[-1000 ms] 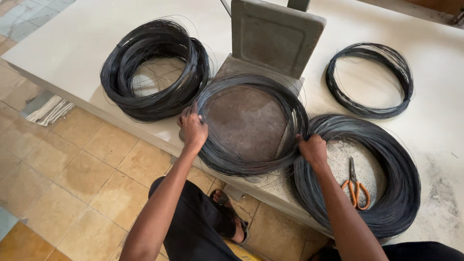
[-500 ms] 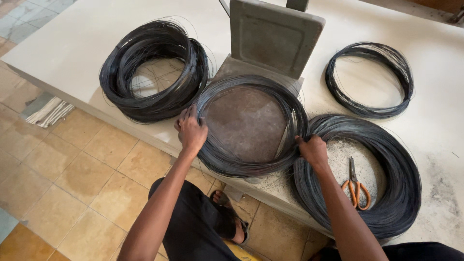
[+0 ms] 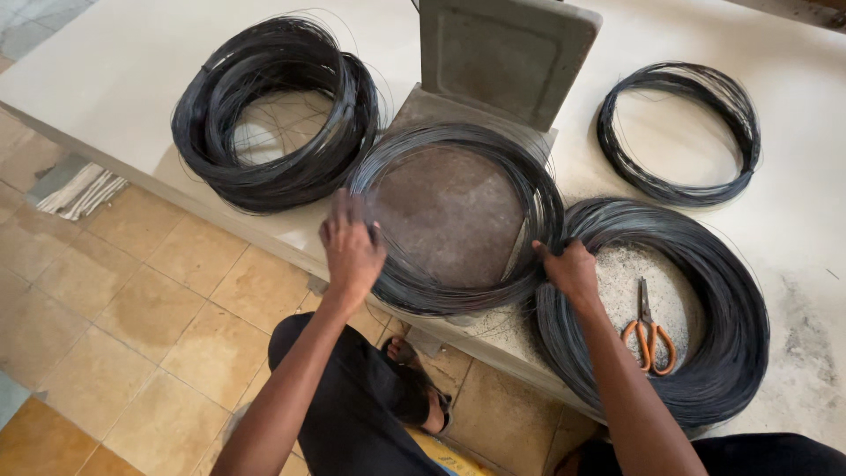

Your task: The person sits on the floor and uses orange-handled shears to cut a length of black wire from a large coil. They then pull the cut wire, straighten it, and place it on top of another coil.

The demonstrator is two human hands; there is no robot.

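A coil of dark wire lies around a flat grey stone slab on the white table. My left hand grips the coil's near left side. My right hand grips its near right side, where it meets a bigger wire coil. Orange-handled scissors lie inside that bigger coil, just right of my right hand.
A thick wire coil sits at the table's left, a thin one at the back right. An upright grey slab stands behind the middle coil. Tiled floor, a folded cloth and my legs lie below the table edge.
My left hand has slid a little toward me along the coil's left side. My right hand keeps its hold in the same place.
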